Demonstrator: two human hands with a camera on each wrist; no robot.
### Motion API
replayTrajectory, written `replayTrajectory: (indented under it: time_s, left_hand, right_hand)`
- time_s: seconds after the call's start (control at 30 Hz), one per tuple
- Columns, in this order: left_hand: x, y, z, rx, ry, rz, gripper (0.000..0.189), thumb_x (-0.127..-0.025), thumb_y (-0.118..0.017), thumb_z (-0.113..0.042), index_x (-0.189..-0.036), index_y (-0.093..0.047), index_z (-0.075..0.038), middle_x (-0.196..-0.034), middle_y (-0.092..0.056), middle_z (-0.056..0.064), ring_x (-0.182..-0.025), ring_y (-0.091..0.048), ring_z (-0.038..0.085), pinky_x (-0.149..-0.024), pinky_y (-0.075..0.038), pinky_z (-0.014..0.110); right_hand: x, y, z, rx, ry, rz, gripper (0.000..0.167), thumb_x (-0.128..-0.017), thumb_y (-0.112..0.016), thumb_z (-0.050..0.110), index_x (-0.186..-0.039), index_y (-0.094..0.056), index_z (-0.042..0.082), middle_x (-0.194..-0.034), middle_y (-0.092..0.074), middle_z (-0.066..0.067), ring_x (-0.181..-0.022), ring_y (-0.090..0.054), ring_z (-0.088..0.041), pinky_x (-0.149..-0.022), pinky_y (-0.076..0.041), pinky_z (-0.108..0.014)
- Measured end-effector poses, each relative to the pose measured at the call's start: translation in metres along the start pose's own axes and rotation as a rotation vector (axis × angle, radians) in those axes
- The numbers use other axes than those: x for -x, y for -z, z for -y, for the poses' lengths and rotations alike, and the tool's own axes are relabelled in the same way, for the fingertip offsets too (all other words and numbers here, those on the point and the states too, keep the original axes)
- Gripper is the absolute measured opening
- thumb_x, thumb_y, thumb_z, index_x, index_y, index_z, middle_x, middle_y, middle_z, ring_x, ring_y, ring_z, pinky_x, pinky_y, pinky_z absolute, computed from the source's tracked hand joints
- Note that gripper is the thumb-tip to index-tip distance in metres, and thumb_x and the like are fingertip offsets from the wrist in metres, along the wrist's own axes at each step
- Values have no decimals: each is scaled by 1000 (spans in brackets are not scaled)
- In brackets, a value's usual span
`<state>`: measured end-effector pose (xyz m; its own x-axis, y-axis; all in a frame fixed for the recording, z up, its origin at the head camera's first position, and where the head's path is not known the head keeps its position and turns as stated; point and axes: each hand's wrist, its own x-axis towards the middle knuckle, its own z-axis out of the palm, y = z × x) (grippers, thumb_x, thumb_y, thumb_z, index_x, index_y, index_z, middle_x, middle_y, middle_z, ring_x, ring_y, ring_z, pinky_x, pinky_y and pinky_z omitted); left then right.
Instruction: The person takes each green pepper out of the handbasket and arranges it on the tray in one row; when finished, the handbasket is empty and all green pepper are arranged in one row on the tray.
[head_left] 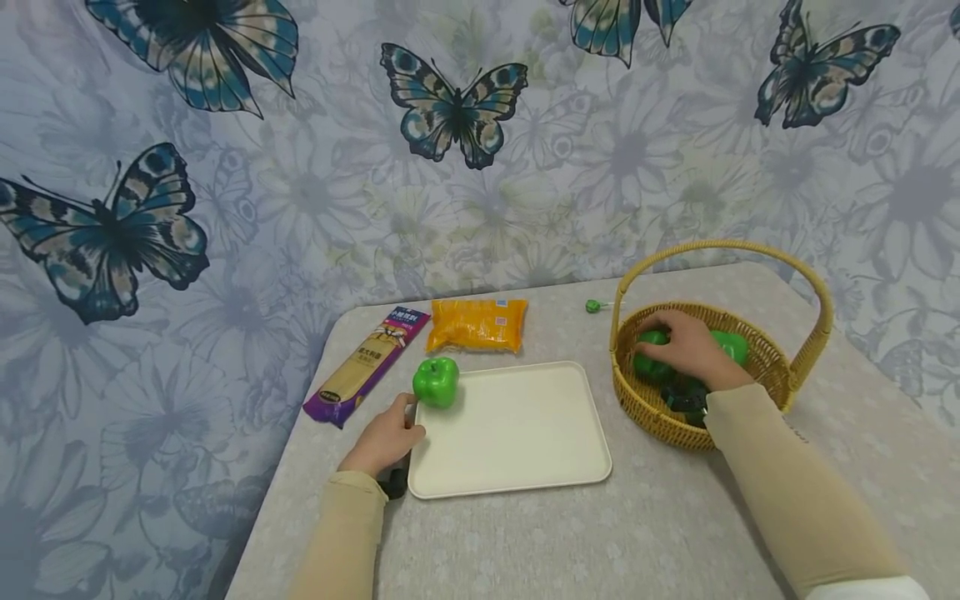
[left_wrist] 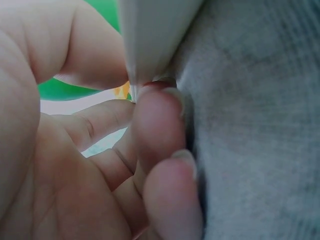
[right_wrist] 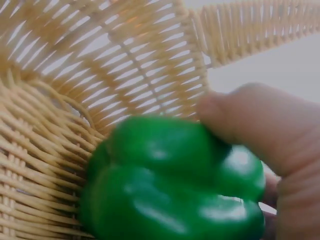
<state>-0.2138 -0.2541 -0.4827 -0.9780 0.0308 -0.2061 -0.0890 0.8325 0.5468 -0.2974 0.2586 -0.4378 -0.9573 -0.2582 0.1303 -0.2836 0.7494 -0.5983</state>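
Observation:
In the head view my left hand is at the left edge of a cream rectangular tray. Thumb and fingers pinch the tray's rim, as the left wrist view shows up close. A green bell pepper sits on the tray's far left corner, just beyond that hand. My right hand reaches into a wicker basket and grips another green bell pepper, its thumb on the side. More green shows in the basket beyond this hand, partly hidden by it.
A purple pack of noodles and an orange packet lie behind the tray. Near the wall is a small green item with a thin stem. The basket's tall handle arches over my right hand.

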Motion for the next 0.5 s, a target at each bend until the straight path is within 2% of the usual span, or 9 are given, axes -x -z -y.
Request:
replayTrajectory:
  time_s: [0.2,0.37,0.5]
  left_hand:
    - [0,0,-1,-2,0,-1,64,-93,-60,-28,-151,-41,-9,-108,-68,12,-84,-62,23,-76,-52,43]
    - [2,2,-4,-6,6,3,64,-93,-60,-27,-151,-41,-9,-109,-68,12,-86,-62,24,-79,-52,45]
    - [3,3,-3,-9,5,6,63,-94,-60,-25,-151,-41,-9,-107,-67,11,-85,-61,23,-76,-51,43]
  right_hand:
    - [0,-1,-1,35,29,-70,44,-93,-77,24,-129,-64,2,-136,-56,-25,-126,-50,-48,-102,-41,-66]
    - [0,1,1,37,15,-90,45,-92,-78,26,-129,-64,3,-133,-54,-23,-123,-51,-47,-101,-41,-65]
    - [1,1,3,35,7,-99,46,-92,-78,28,-128,-64,4,-132,-54,-22,-122,-52,-46,-101,-42,-64]
